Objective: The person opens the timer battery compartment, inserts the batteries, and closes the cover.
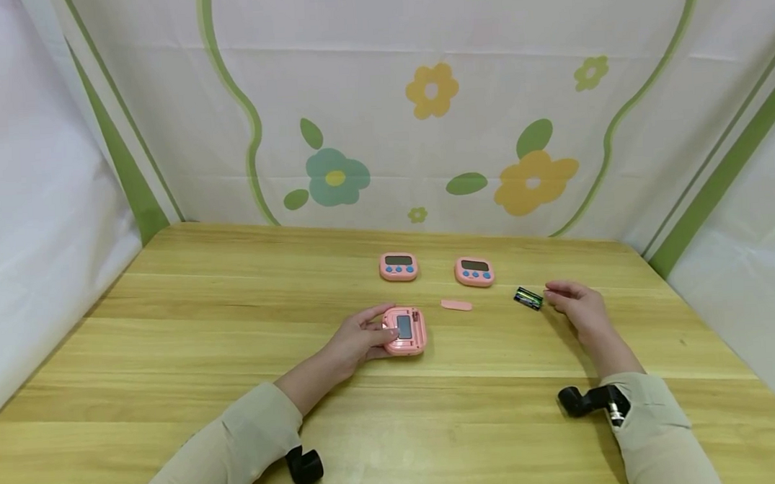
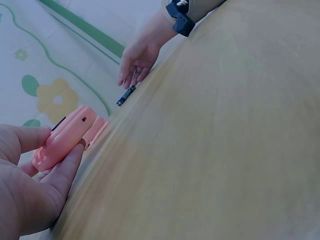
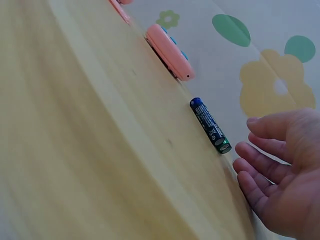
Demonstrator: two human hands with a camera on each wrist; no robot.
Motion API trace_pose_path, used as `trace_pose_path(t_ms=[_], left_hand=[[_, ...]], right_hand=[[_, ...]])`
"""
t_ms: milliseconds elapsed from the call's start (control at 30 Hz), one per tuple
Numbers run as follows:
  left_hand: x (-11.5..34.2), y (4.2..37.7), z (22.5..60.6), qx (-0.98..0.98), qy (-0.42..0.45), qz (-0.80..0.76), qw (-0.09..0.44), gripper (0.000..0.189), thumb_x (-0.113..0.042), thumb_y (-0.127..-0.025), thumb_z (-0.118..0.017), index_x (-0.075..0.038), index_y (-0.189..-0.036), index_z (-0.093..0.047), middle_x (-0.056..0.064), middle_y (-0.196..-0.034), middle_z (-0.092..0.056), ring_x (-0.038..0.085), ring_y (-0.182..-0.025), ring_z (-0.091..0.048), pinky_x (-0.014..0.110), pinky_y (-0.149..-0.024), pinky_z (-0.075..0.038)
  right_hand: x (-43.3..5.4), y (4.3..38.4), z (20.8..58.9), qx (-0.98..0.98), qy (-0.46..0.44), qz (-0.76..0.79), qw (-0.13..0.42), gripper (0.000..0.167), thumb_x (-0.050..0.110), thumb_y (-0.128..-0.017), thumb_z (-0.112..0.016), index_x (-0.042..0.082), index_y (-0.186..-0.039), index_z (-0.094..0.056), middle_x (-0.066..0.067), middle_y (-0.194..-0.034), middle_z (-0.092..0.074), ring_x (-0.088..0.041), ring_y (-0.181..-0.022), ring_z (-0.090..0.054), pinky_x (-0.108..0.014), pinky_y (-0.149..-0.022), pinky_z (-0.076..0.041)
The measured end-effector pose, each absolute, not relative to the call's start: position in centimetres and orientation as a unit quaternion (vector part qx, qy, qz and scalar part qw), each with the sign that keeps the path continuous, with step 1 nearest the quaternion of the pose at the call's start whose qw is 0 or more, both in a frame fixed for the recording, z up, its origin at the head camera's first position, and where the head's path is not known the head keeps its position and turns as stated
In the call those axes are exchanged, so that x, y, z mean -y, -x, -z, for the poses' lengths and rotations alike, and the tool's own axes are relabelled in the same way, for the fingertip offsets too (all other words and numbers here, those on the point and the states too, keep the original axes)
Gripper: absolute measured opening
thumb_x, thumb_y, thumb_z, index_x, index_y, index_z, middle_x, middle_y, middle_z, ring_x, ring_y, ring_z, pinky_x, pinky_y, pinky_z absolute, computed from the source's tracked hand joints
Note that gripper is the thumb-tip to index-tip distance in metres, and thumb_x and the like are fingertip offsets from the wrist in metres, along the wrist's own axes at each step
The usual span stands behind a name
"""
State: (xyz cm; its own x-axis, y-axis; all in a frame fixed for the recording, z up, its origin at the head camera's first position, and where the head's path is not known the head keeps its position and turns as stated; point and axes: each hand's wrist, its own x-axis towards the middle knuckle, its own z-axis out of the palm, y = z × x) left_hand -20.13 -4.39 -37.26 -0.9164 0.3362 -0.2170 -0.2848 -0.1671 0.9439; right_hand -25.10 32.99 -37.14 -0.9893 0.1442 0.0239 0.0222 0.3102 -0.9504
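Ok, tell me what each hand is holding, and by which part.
The left hand grips a timer by its left side, thumb on top, fingers beneath. The right hand, near the batteries, holds nothing.

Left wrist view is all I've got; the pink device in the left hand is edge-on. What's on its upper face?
Observer: Head view: the pink device in the left hand shows an open slot along one edge of that face.
Operator: How many batteries by the right hand? Reads as one dark stick to me.
Observer: Two, side by side; right wrist view shows a pair of ends.
Operator: Fingers touching them? Looks like overlap from here.
Observer: No, right wrist view shows a small gap between hand and batteries.
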Motion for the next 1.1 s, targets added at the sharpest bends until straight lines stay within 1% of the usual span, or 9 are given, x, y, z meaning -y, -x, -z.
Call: trace_pose_path(t_ms=[67,167,233,367,467,533,633,967,1100], left_hand=[[4.39,20.11,37.24,-0.614,-0.022,-0.762,0.204,0.052,0.0,-0.081,-0.057,-0.006,-0.129,-0.039,0.019,-0.106,-0.054,0.021,-0.083,-0.057,0.035,-0.072,-0.049],[4.42,20.09,37.22,-0.613,-0.02,-0.763,0.205,0.053,0.0,-0.08,-0.058,-0.006,-0.129,-0.039,0.019,-0.106,-0.054,0.021,-0.083,-0.057,0.035,-0.072,-0.049],[4.45,20.11,37.23,-0.612,-0.021,-0.763,0.205,0.053,0.0,-0.08,-0.058,-0.007,-0.129,-0.039,0.019,-0.106,-0.053,0.022,-0.083,-0.057,0.035,-0.072,-0.049],[4.5,20.14,37.25,-0.611,-0.027,-0.764,0.206,0.053,0.0,-0.081,-0.058,-0.006,-0.13,-0.038,0.019,-0.108,-0.053,0.022,-0.085,-0.057,0.035,-0.072,-0.049],[4.5,20.15,37.22,-0.61,-0.029,-0.764,0.207,0.053,0.0,-0.081,-0.058,-0.006,-0.13,-0.038,0.019,-0.108,-0.053,0.023,-0.085,-0.057,0.035,-0.073,-0.049],[4.49,20.16,37.2,-0.61,-0.029,-0.764,0.207,0.053,0.0,-0.081,-0.058,-0.005,-0.13,-0.038,0.019,-0.107,-0.053,0.023,-0.085,-0.057,0.035,-0.073,-0.049],[4.5,20.17,37.2,-0.609,-0.027,-0.764,0.209,0.052,0.0,-0.081,-0.057,-0.006,-0.129,-0.039,0.019,-0.106,-0.053,0.022,-0.085,-0.057,0.035,-0.072,-0.049],[4.5,20.28,37.32,-0.612,-0.026,-0.762,0.208,0.051,0.0,-0.081,-0.058,-0.006,-0.128,-0.04,0.019,-0.109,-0.053,0.022,-0.085,-0.057,0.035,-0.072,-0.049],[4.49,20.23,37.32,-0.612,-0.026,-0.763,0.207,0.052,0.001,-0.081,-0.057,-0.006,-0.129,-0.04,0.019,-0.107,-0.053,0.022,-0.085,-0.057,0.035,-0.072,-0.049]], right_hand=[[-33.01,25.17,37.45,0.834,0.052,-0.547,0.058,0.044,0.017,-0.082,-0.06,-0.01,-0.115,-0.047,0.014,-0.084,-0.054,-0.001,-0.077,-0.048,-0.013,-0.064,-0.044],[-32.92,25.28,37.79,0.854,0.048,-0.513,0.069,0.044,0.019,-0.082,-0.06,-0.011,-0.113,-0.05,0.016,-0.083,-0.054,0.001,-0.077,-0.046,-0.012,-0.063,-0.043],[-32.85,25.39,37.96,0.865,0.042,-0.494,0.075,0.042,0.02,-0.082,-0.059,-0.01,-0.111,-0.052,0.013,-0.084,-0.056,0.002,-0.078,-0.046,-0.011,-0.064,-0.042],[-32.63,25.52,38.07,0.88,0.035,-0.467,0.08,0.041,0.021,-0.083,-0.058,-0.008,-0.11,-0.054,-0.006,-0.097,-0.059,-0.003,-0.085,-0.045,-0.01,-0.067,-0.04],[-32.55,25.63,38.07,0.887,0.035,-0.454,0.077,0.04,0.022,-0.084,-0.057,-0.007,-0.11,-0.054,-0.02,-0.106,-0.054,-0.015,-0.094,-0.046,-0.013,-0.071,-0.039],[-32.54,25.71,38.06,0.89,0.035,-0.449,0.073,0.04,0.022,-0.084,-0.056,-0.007,-0.111,-0.054,-0.023,-0.11,-0.051,-0.023,-0.099,-0.044,-0.017,-0.074,-0.038],[-32.55,25.79,38.02,0.892,0.034,-0.447,0.067,0.04,0.022,-0.085,-0.055,-0.008,-0.111,-0.053,-0.025,-0.111,-0.05,-0.029,-0.103,-0.043,-0.023,-0.078,-0.038],[-32.48,25.98,38.02,0.903,0.038,-0.426,0.048,0.038,0.02,-0.085,-0.054,-0.009,-0.11,-0.054,-0.026,-0.112,-0.049,-0.032,-0.103,-0.042,-0.033,-0.081,-0.037],[-32.44,26.07,38.0,0.909,0.041,-0.414,0.04,0.037,0.02,-0.085,-0.054,-0.009,-0.109,-0.054,-0.026,-0.111,-0.049,-0.032,-0.101,-0.043,-0.032,-0.079,-0.038]])
